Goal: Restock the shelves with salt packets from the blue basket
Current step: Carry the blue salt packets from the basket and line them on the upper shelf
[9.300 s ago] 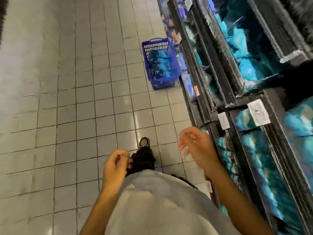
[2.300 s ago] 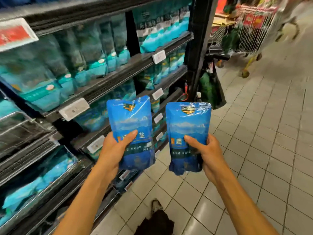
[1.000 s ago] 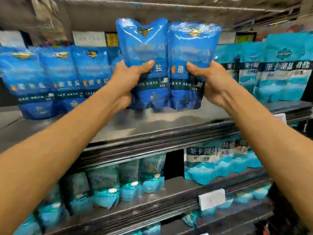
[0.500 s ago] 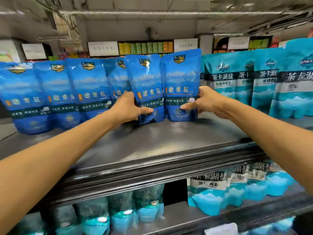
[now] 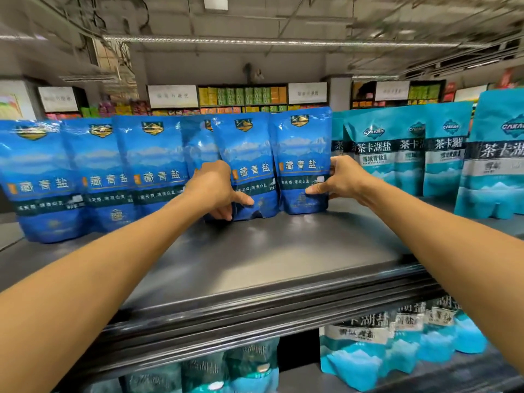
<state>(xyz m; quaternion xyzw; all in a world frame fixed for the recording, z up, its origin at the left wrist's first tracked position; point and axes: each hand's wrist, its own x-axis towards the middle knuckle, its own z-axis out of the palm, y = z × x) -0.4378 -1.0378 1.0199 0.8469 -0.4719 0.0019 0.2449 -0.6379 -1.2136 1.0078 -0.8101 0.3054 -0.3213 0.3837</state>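
On the top shelf (image 5: 255, 251), the left hand (image 5: 211, 188) and right hand (image 5: 341, 180) each grip an upright blue salt packet (image 5: 249, 154) beside the turquoise packets (image 5: 377, 154); letting go unevenly could topple them forward.

Your top shelf (image 5: 255, 259) is dark metal with a ribbed front edge. A row of blue salt packets (image 5: 158, 168) stands upright along its back, touching side by side. Teal packets (image 5: 397, 154) stand just to their right. The shelf below (image 5: 312, 378) carries more teal packets (image 5: 368, 353), standing upright in a row.
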